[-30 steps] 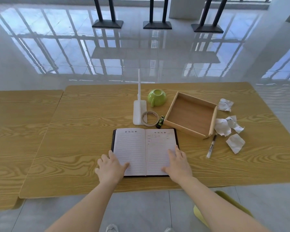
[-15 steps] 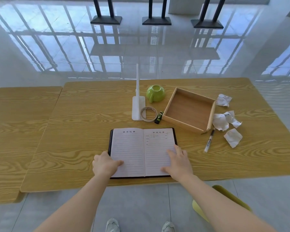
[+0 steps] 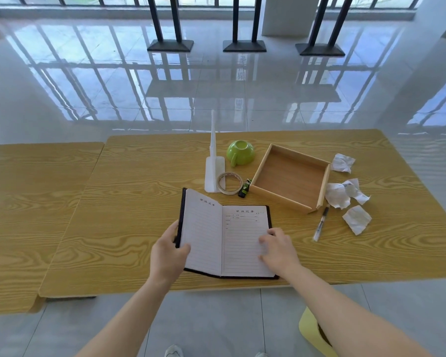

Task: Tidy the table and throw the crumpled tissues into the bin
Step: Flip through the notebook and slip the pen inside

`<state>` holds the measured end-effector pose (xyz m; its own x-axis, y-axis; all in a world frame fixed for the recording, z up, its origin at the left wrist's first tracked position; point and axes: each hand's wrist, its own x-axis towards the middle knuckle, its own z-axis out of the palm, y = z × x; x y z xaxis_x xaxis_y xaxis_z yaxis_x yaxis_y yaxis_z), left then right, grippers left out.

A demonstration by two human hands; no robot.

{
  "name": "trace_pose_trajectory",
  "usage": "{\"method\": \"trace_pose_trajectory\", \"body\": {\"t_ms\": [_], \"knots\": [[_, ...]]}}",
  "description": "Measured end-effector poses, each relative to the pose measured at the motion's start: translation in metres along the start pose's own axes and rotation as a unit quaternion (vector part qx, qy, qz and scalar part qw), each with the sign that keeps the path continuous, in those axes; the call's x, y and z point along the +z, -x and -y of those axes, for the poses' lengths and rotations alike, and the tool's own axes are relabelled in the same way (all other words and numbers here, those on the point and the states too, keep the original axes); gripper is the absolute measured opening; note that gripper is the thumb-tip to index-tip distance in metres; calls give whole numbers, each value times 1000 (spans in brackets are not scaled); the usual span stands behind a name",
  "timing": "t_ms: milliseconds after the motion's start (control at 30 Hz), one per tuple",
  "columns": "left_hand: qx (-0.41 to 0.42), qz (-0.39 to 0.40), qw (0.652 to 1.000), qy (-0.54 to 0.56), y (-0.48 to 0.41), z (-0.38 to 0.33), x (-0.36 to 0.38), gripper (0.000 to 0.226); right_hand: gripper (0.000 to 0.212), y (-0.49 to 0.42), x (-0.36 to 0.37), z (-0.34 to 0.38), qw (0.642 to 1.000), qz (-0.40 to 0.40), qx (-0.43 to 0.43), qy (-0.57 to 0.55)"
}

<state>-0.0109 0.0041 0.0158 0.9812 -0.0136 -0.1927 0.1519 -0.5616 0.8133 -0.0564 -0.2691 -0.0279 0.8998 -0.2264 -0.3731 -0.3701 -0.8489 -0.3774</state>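
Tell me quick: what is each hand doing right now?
Left hand: closed, grips the left cover of the notebook, thumb on the page.
Right hand: open, fingers rest on the notebook's right page, holding nothing.

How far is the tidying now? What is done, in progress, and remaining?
Done: nothing visible. In hand: the left hand grips the notebook by its left cover, raised as if to close it; the right hand rests on the right page. Left: the crumpled tissues lie on the table, with the pen and tape loose.
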Motion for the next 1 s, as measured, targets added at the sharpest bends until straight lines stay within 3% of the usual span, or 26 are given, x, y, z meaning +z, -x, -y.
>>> {"method": "trace_pose_trajectory", "body": {"t_ms": [233,367,467,600,767,867,1000], "knots": [[74,-33,996,-39,15,-36,23,59,43,-9,-32,14,991,-38,0,-131],[104,-27,993,-42,24,-51,40,55,45,-14,-55,51,954,-12,-17,-299],[125,-23,990,-55,29,-58,52,56,55,-14,-69,80,933,-10,-56,-356],[152,10,985,-81,37,-67,65,53,56,-15,-83,94,943,-26,-77,-324],[181,57,977,-99,49,-73,84,50,41,-20,-90,75,980,-55,-90,-167],[194,76,972,-106,54,-76,98,52,26,-23,-92,59,984,-60,-74,-153],[179,91,972,-125,54,-81,116,55,22,-29,-90,44,988,-64,-55,-132]]}}
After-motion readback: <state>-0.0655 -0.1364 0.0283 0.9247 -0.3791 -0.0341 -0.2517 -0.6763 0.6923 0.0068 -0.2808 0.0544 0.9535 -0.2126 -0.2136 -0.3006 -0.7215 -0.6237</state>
